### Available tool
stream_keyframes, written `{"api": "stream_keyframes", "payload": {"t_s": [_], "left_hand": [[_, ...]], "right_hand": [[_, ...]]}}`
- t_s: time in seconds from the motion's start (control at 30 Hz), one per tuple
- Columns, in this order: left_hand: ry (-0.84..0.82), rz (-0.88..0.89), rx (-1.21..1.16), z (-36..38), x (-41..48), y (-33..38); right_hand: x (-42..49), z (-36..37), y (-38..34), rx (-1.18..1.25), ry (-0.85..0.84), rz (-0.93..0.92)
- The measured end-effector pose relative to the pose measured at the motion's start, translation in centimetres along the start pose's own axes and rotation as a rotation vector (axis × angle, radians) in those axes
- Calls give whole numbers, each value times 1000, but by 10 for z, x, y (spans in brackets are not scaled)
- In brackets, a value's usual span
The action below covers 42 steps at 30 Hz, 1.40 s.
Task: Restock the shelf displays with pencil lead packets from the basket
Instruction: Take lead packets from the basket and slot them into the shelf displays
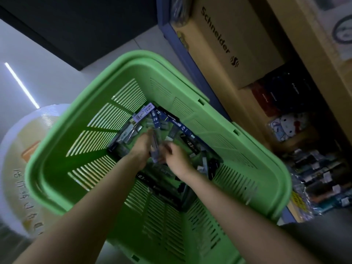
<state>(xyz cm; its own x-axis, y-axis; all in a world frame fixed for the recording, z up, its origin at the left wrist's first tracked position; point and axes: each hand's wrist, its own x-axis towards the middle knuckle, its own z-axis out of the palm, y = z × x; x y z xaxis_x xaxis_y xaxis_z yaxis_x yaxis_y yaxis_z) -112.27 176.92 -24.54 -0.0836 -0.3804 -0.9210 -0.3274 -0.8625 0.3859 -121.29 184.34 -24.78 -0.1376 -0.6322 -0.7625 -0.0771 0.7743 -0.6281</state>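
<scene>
Blur obscures left hand (142, 148), right hand (177, 156) and packets (155, 156) between.

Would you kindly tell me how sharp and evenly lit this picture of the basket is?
Head view: dim; motion blur smears the left hand, right hand and the purple pencil lead packets between them, so their grip is unreadable; the green slatted plastic basket bows from wide-angle distortion; a white light strip glares off the glossy floor; print on the brown cardboard box is legible.
</scene>
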Motion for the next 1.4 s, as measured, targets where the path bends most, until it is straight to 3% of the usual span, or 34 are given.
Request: {"api": "stream_keyframes", "payload": {"t_s": [0.07,0.23,0.33,0.5,0.8,1.2,1.4], "left_hand": [[-9,28,15,-6,-5,0],[142,202,103,-21,-22,8],[114,260,26,-28,-34,16],[68,274,73,-28,-47,22],[75,238,93,-32,-52,12],[86,215,57,-36,-56,11],[96,199,90,-37,-62,9]], "right_hand": [[-5,4,-6,-30,-46,-44],[-4,-11,8,-520,-99,-379],[8,-21,22,-737,-75,-375],[21,-11,36,-1016,-197,-343],[20,10,43,-926,-105,-271],[7,33,52,-970,-136,-175],[-13,37,64,-810,-132,-221]]}}
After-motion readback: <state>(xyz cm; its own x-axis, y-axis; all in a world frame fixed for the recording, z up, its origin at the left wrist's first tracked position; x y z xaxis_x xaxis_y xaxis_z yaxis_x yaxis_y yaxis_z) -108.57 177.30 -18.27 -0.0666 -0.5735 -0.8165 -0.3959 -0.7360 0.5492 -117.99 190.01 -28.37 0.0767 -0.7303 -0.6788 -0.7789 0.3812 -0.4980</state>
